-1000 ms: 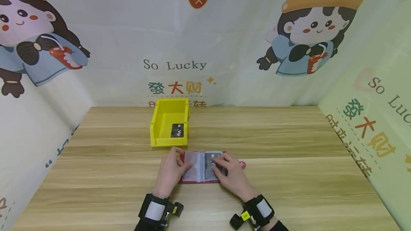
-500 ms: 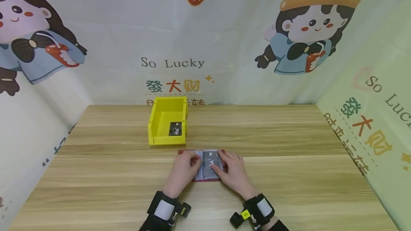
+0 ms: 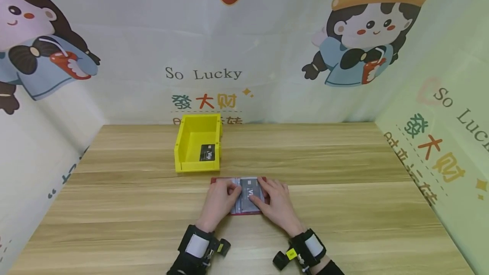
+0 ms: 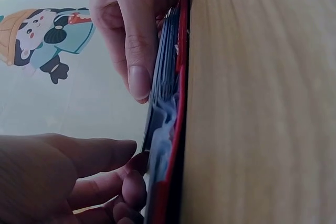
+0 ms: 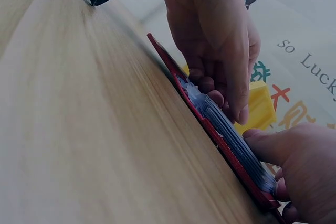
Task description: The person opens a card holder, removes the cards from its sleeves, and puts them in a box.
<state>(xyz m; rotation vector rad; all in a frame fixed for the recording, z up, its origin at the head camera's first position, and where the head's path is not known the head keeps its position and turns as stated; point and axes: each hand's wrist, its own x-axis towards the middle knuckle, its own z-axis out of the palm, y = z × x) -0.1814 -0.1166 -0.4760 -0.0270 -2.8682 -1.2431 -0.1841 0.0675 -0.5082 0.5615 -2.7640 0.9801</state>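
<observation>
A red card holder [image 3: 246,208] lies open on the wooden table [image 3: 344,207] in front of me, its clear sleeves fanned up. A dark card [image 3: 250,191] shows in a right-hand sleeve. My left hand [image 3: 225,194] covers the left pages, and its curled fingers pinch the sleeves [image 4: 163,129]. My right hand [image 3: 269,198] sits on the right side. Its thumb [image 5: 262,148] lies on top of the sleeves and a finger curls at their edge, above the red cover [image 5: 210,129].
A yellow open bin [image 3: 179,152] stands just behind the holder, left of centre, with a black VIP card [image 3: 207,152] inside. Printed cloth walls close off the table's back and both sides. Bare wood stretches to either side of my hands.
My left hand has slid right over the holder's left pages, so both hands are closer together. The pink snap tab that showed right of the holder is now hidden.
</observation>
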